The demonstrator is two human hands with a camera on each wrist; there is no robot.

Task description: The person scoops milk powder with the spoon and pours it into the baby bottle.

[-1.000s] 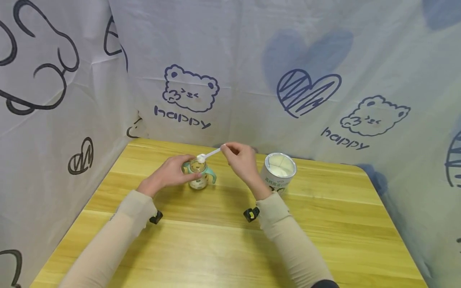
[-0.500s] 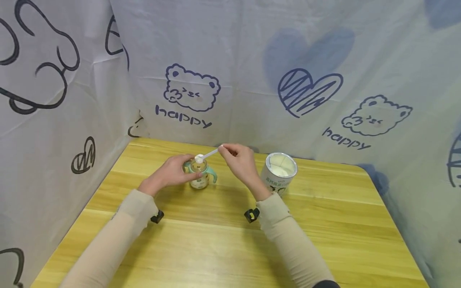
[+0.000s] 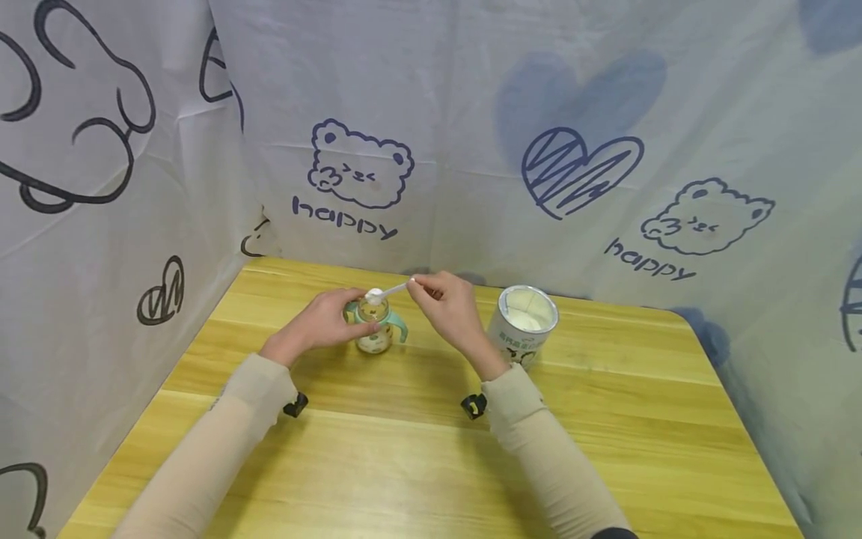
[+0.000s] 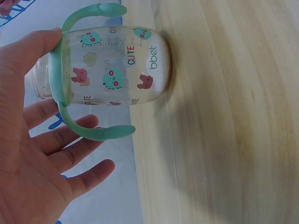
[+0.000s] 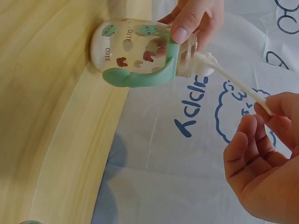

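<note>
A clear baby bottle [image 3: 374, 343] with mint-green handles and small cartoon prints stands upright on the table, whitish contents at its bottom. My left hand [image 3: 326, 322] grips it round the neck; the left wrist view has the thumb on the green collar [image 4: 57, 70] and the other fingers spread beyond it. Between thumb and fingertip, my right hand [image 3: 447, 307] pinches the thin handle of a white scoop [image 5: 240, 86]. Heaped powder [image 5: 206, 59] fills the scoop, which sits right at the bottle's open mouth. Whether the scoop touches the rim I cannot tell.
Right of the bottle, behind my right wrist, stands an open can [image 3: 525, 318] with pale powder inside. The wooden table [image 3: 377, 449] ends at a printed cloth [image 3: 471, 187] hanging behind and along the sides.
My right fingers have dipped slightly, so the scoop handle lies a little flatter. The heaped scoop stays at the bottle's mouth, and the left hand keeps its grip.
</note>
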